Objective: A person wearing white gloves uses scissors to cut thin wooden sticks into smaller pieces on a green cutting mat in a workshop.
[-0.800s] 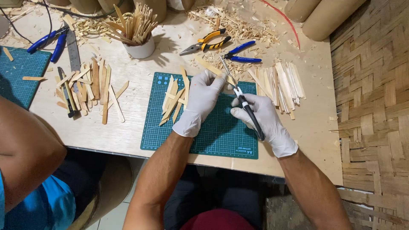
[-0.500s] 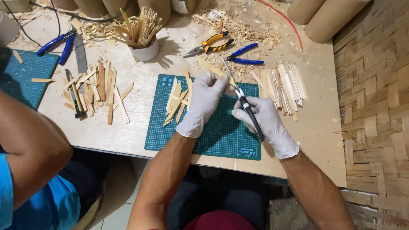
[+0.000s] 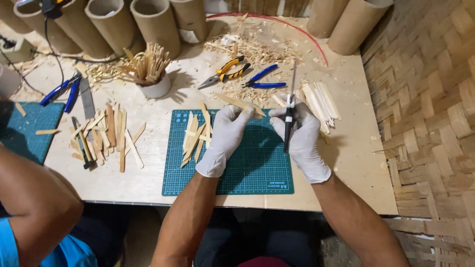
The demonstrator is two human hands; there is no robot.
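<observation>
- Two gloved hands work over the green cutting mat (image 3: 257,168) on the tabletop (image 3: 346,163); the left hand (image 3: 225,136) has its grip closed on one end of a thin bamboo strip (image 3: 240,104); the right hand (image 3: 302,136) has its grip clamped round a slim black-handled knife (image 3: 288,123).
- One strip is held; its long axis runs slantwise, from the left fingertips up and away to the left, so its free end lies above the left hand and well left of the blade; its near end sits between the two hands, closer to the left.
- One knife; its long axis stands nearly straight up the picture, blade tip pointing away from the person, handle end toward the body; it lies just to the right of the strip's held end and does not touch it as far as can be seen.
- Three pliers lie on the tabletop: one yellow-handled pair (image 3: 225,71) and one blue-handled pair (image 3: 262,79) beyond the mat, one more blue pair (image 3: 62,91) far left.
- One white cup (image 3: 156,89) holds a bunch of sticks; too many to count.
- Two loose heaps of cut strips: one on the mat's left part (image 3: 195,133), one by the right hand (image 3: 321,101); a third heap (image 3: 106,138) lies left of the mat.
- One other person's bare arm (image 3: 34,202) shows at lower left, well apart from both hands.
</observation>
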